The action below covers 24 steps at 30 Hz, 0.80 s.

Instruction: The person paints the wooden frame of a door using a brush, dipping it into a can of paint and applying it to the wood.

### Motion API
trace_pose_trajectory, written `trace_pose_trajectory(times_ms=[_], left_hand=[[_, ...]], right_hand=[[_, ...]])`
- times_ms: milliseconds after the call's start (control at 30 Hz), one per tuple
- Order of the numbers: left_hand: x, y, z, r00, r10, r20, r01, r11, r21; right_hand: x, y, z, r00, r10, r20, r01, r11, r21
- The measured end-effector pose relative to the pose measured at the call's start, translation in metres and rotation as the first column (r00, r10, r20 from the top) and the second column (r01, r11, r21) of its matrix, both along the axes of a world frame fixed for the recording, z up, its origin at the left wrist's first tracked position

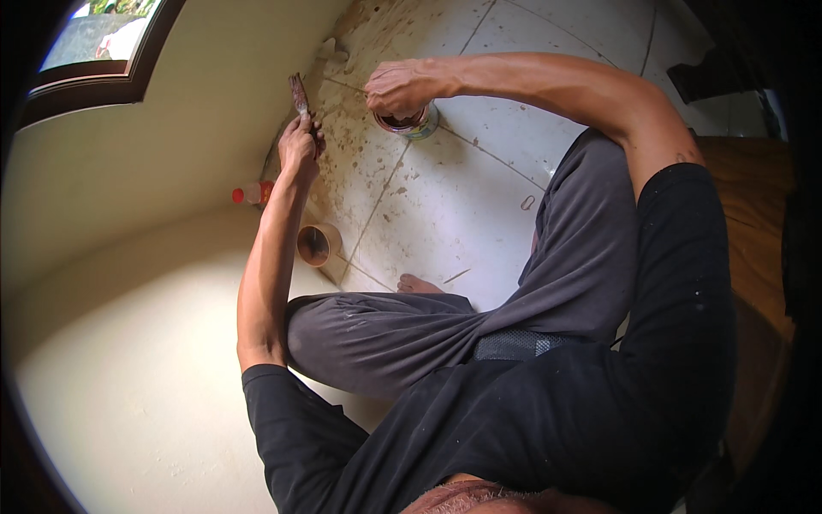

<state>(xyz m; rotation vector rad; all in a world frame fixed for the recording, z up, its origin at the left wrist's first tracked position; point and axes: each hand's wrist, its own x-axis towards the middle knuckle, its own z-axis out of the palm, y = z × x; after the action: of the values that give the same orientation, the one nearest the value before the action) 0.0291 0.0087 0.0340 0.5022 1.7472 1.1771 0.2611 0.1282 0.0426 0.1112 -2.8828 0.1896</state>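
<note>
My left hand (300,144) is closed around a paintbrush (298,92), whose brown-stained bristles point up and away from me, close to the wall. Over to the right, my right hand (401,88) is over the mouth of a small paint can (419,129) with a coloured label, standing on the floor. The fingers are curled down at the rim, and what they hold, if anything, is hidden. Dark brown paint shows inside the can.
A cup (318,245) with brown residue stands by the wall, near a red-capped bottle (252,193). Dirt and stains mark the white floor tiles (479,184). A dark-framed window (94,81) is at upper left. Brown cloth (749,223) lies at my right.
</note>
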Motion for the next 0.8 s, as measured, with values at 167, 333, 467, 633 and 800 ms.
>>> trace_pose_trajectory(times_ms=[167,333,467,633,800], left_hand=[[-0.004,-0.001,-0.001,1.0,-0.017,0.0,0.017,1.0,-0.005],[0.001,0.001,0.001,1.0,-0.011,0.003,0.011,1.0,-0.013],[0.003,0.002,0.003,1.0,-0.02,0.003,0.02,1.0,-0.015],[-0.003,0.0,0.0,1.0,-0.015,0.014,0.015,1.0,-0.006],[0.001,0.001,0.001,1.0,-0.023,-0.011,0.023,1.0,-0.018]], right_hand=[[0.008,0.004,0.002,0.965,-0.039,-0.259,0.084,0.983,0.164],[0.005,-0.004,0.002,0.99,0.041,-0.136,-0.047,0.998,-0.043],[0.008,0.007,-0.003,0.985,-0.008,-0.174,0.026,0.995,0.1],[0.003,0.002,-0.004,0.95,0.003,-0.311,0.009,0.999,0.039],[0.003,0.009,-0.002,0.994,-0.016,-0.104,0.021,0.999,0.05]])
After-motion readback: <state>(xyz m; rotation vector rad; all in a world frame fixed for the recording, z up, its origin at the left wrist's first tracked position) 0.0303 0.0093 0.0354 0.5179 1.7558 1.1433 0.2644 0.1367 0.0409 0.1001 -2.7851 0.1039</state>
